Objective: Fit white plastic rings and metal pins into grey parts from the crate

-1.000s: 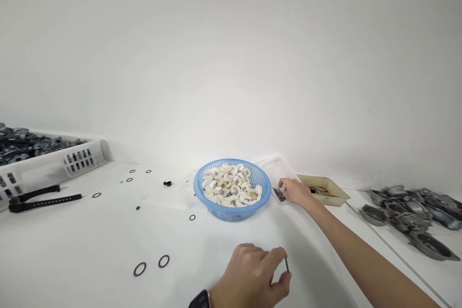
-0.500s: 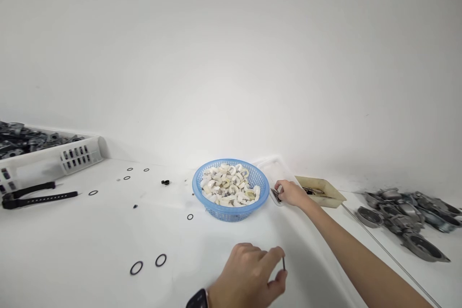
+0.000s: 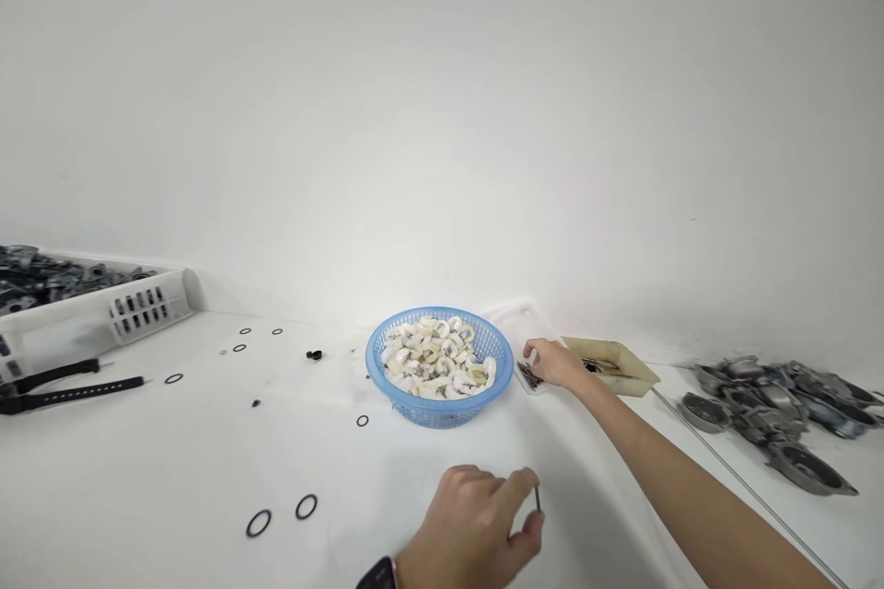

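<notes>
My left hand [image 3: 480,520] is over the white table [image 3: 172,460] at the near edge, a watch on its wrist. Its thumb and forefinger pinch a short, thin dark pin [image 3: 538,499] by its ends. Further off, my right hand [image 3: 554,363] reaches into a shallow white tray [image 3: 523,324], fingers bent down and drawn together at a pile of small dark metal pieces [image 3: 529,375]. What those fingertips hold, if anything, is hidden. Close by on the left stands a blue basket [image 3: 440,414] full of white and yellowish plastic rings [image 3: 442,359].
Behind my right hand sits a yellowish tray [image 3: 632,368]. Grey metal castings [image 3: 773,414] are heaped at the right, past a thin rod [image 3: 738,479]. At left are a white crate [image 3: 148,308] of metal parts, black-handled pliers [image 3: 75,391] and several black rings [image 3: 259,523].
The view has shifted slightly. My right hand has moved a little within the small tray, showing more of the metal pieces. My left hand keeps its pinch on the pin.
</notes>
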`<action>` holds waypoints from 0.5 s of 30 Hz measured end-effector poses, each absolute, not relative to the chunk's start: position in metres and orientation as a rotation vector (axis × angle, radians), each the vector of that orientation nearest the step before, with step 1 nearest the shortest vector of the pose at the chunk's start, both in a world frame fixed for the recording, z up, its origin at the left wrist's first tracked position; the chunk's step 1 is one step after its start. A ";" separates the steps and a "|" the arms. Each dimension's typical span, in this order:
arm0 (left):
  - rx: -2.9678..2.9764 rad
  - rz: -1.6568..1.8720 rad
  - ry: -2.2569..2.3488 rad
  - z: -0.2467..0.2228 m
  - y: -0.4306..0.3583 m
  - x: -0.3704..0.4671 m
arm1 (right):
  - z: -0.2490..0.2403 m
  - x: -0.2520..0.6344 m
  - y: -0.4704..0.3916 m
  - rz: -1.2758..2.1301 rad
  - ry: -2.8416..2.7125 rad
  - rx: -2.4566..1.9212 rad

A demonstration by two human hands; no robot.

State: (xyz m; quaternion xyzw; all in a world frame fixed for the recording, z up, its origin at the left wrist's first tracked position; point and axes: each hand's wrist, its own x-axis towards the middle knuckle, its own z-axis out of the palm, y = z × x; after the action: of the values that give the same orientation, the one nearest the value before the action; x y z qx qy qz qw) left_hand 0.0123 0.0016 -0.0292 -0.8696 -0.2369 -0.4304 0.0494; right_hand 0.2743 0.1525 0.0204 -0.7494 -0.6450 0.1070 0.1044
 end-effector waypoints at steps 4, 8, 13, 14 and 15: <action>-2.647 -1.315 -0.754 -0.028 0.002 0.012 | 0.031 0.279 0.145 0.487 -1.805 -2.117; -2.640 -1.344 -0.812 -0.029 0.006 0.012 | 0.045 0.271 0.125 0.686 -1.672 -1.921; -2.577 -1.534 -0.905 -0.027 0.012 0.010 | 0.048 0.239 0.057 0.914 -1.456 -1.562; -2.568 -1.570 -0.906 -0.025 0.012 0.010 | 0.044 0.231 0.039 0.945 -1.406 -1.512; -2.566 -1.600 -0.902 -0.024 0.011 0.010 | 0.040 0.224 0.021 0.975 -1.364 -1.472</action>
State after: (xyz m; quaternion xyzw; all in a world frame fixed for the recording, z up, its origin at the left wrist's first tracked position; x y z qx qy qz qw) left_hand 0.0096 0.0108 -0.0236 -0.8131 -0.2857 -0.5071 -0.0070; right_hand 0.2236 0.0212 0.0397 -0.5926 -0.5491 0.3925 0.4396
